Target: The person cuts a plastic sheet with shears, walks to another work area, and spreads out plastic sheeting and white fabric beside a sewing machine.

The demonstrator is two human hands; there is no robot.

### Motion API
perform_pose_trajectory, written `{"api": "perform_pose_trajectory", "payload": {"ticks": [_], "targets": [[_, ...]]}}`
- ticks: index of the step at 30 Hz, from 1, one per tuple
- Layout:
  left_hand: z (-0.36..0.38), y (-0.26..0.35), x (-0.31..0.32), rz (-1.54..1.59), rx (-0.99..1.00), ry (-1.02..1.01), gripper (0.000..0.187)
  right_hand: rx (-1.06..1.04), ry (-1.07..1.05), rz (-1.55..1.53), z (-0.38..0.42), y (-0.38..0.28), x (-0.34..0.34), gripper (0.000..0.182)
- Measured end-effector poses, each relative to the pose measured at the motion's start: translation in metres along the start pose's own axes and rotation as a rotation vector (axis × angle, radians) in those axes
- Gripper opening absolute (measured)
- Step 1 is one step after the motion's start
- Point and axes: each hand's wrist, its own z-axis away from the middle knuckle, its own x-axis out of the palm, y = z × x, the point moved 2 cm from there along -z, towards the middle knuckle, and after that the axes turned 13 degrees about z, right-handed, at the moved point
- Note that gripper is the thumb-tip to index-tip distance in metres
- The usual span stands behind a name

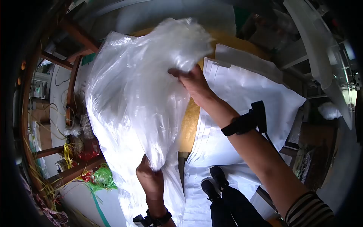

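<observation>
A large bundle of clear plastic sheeting (124,87) hangs across the left and middle of the view, its top end bunched up and blurred. My right hand (193,83) grips the sheeting near that bunched end, with part of the fingers behind the plastic. Lower down, my left hand (150,174) is closed round a gathered fold of the same plastic. Both wrists wear black straps with small devices. White sheets (242,98) lie stacked to the right of the plastic, beside a yellowish wooden surface (190,125).
Brown wooden bars (72,90) stand at the left, with green string (104,178) and yellow string (68,155) by them. A machine with a pale curved panel (314,49) is at the upper right. My shoes (218,176) show at the bottom.
</observation>
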Motion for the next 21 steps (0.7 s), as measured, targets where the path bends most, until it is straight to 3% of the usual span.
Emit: {"api": "perform_pose_trajectory", "payload": {"ticks": [1, 3, 5, 6, 7, 8, 9, 10, 12, 14, 15, 17, 20, 21], "targets": [[-0.002, 0.016, 0.006, 0.019, 0.0, -0.029, 0.029, -0.001, 0.002, -0.001, -0.001, -0.015, -0.01, 0.048], [-0.003, 0.036, 0.013, 0.032, -0.049, -0.112, 0.034, -0.075, 0.041, 0.066, 0.001, -0.039, -0.03, 0.044], [-0.007, 0.052, 0.032, -0.063, 0.115, -0.126, 0.036, -0.268, 0.088, -0.119, 0.005, -0.038, -0.065, 0.045], [-0.011, 0.057, 0.047, -0.038, 0.16, -0.121, 0.036, -0.212, 0.145, -0.136, 0.012, -0.034, -0.086, 0.043], [-0.015, 0.059, 0.066, -0.014, 0.201, -0.116, 0.037, -0.1, 0.328, 0.116, 0.005, -0.018, -0.11, 0.04], [-0.021, 0.061, 0.086, -0.006, 0.214, -0.162, 0.04, -0.433, 0.208, 0.336, -0.012, 0.042, -0.163, 0.039], [-0.028, 0.06, 0.11, 0.002, 0.229, -0.179, 0.042, -0.437, 0.363, 0.539, -0.019, 0.061, -0.194, 0.042], [-0.033, 0.061, 0.133, 0.103, 0.228, -0.071, 0.041, -0.517, 0.243, 1.538, -0.018, 0.077, -0.236, 0.045], [-0.032, 0.047, 0.187, 0.154, 0.21, -0.024, 0.04, -0.315, 0.138, 1.143, 0.001, 0.087, -0.239, 0.053], [-0.024, 0.035, 0.225, 0.141, 0.159, -0.019, 0.038, 0.095, 0.037, 0.301, 0.014, 0.086, -0.222, 0.062], [-0.025, 0.03, 0.232, 0.176, 0.112, 0.001, 0.037, 0.228, 0.005, 0.08, 0.019, 0.08, -0.209, 0.067], [-0.024, 0.024, 0.246, 0.194, 0.071, 0.109, 0.036, 0.37, -0.038, -0.121, 0.028, 0.071, -0.193, 0.079], [-0.016, 0.021, 0.251, 0.202, 0.045, 0.158, 0.036, 0.375, -0.102, -0.283, 0.059, 0.082, -0.211, 0.081], [-0.012, 0.021, 0.254, 0.199, 0.02, 0.154, 0.036, 0.38, -0.109, -0.176, 0.068, 0.088, -0.211, 0.076]]}}
